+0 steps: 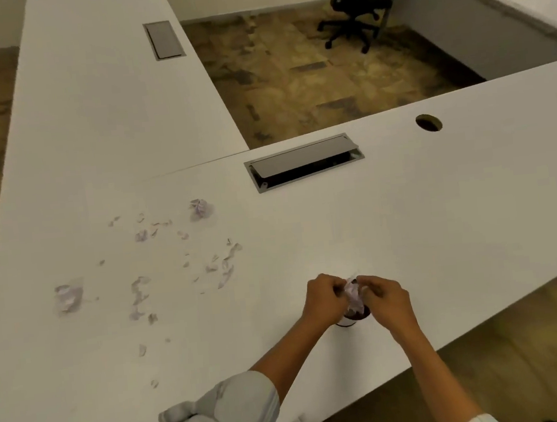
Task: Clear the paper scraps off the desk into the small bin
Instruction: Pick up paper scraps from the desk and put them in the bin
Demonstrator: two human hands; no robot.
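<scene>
While both hands' fingers pinch paper wad (354,293) | directly over small bin (353,319) | scraps (142,292) left

We see the left hand (325,300) and right hand (386,297) pinching a crumpled paper wad (354,296) together, just above the small bin (349,319); both sleeves are rolled. Loose paper scraps (221,267) lie on the desk (440,212) to the hands' left; two bigger wads sit beyond them.
</scene>
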